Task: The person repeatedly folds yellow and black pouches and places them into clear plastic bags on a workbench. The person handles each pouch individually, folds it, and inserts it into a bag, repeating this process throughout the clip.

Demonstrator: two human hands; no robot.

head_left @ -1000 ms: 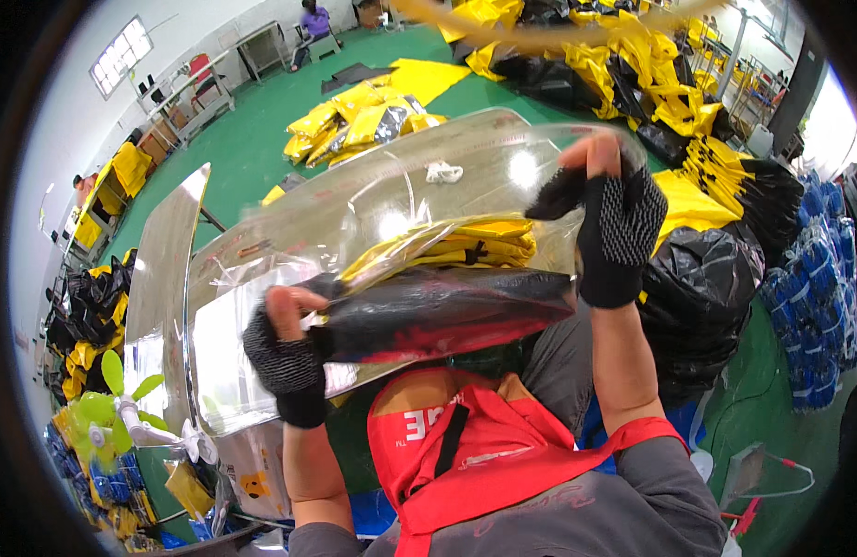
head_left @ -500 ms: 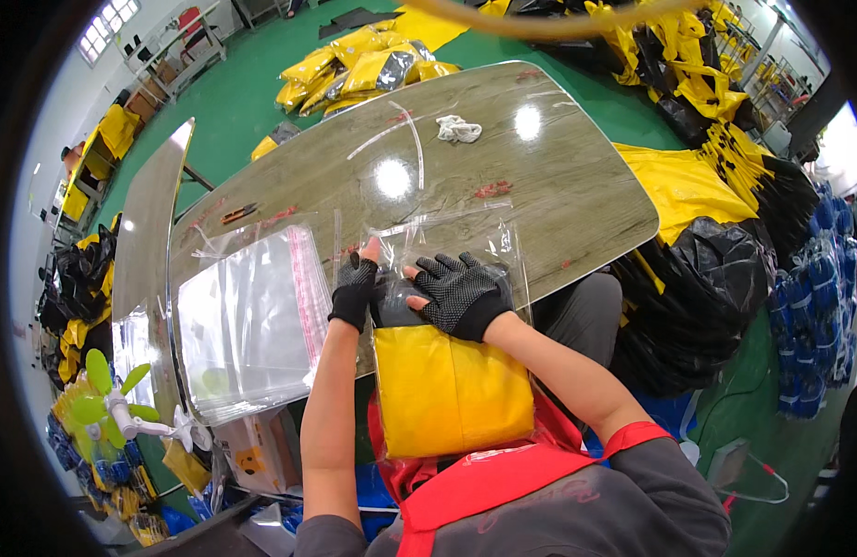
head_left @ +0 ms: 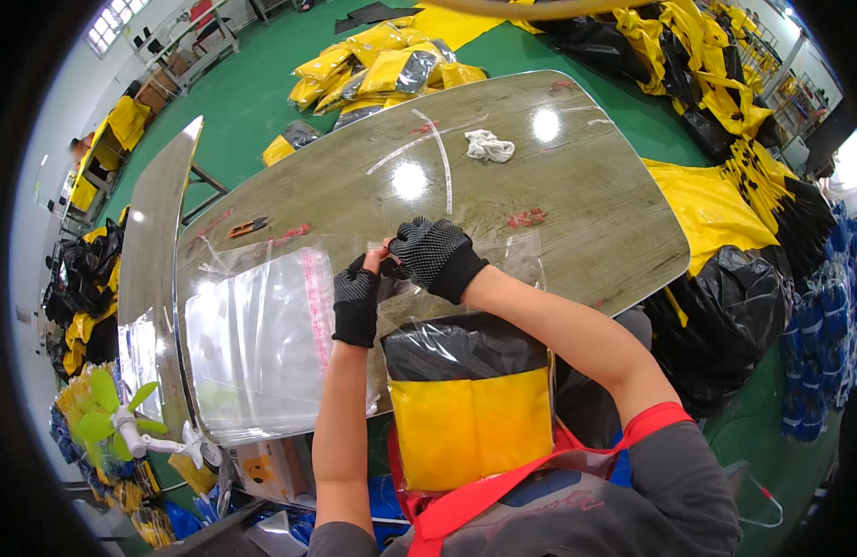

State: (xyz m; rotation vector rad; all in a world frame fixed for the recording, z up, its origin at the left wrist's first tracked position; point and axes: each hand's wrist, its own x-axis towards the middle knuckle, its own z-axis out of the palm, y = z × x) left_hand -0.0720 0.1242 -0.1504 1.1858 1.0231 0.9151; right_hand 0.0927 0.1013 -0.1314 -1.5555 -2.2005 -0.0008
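A folded yellow and black waterproof-looking piece (head_left: pixel 470 418) sits inside a clear plastic bag (head_left: pixel 524 260) against my body, its yellow part nearest me. Both hands wear black dotted gloves with bare fingertips. At the bag's upper edge, my left hand (head_left: pixel 356 302) pinches the film with thumb and fingers. My right hand (head_left: pixel 433 255) meets it there, fingers bent onto the same edge. Exactly what lies between the right fingertips is partly hidden. Left of my left hand lies a stack of clear plastic bags (head_left: pixel 252 343) with a pink-marked strip.
On the wood-look table (head_left: pixel 586 213) are a crumpled white cloth (head_left: pixel 489 146), an orange-and-black cutter (head_left: pixel 248 227) and red scraps (head_left: pixel 527 217). A green-bladed fan (head_left: pixel 122 418) stands at the left edge. Packed yellow bundles (head_left: pixel 382 70) lie on the floor beyond.
My right hand has lifted off the folded piece and moved to the bag's upper edge, beside my left hand. The bag sits lower in view, with its black part uncovered.
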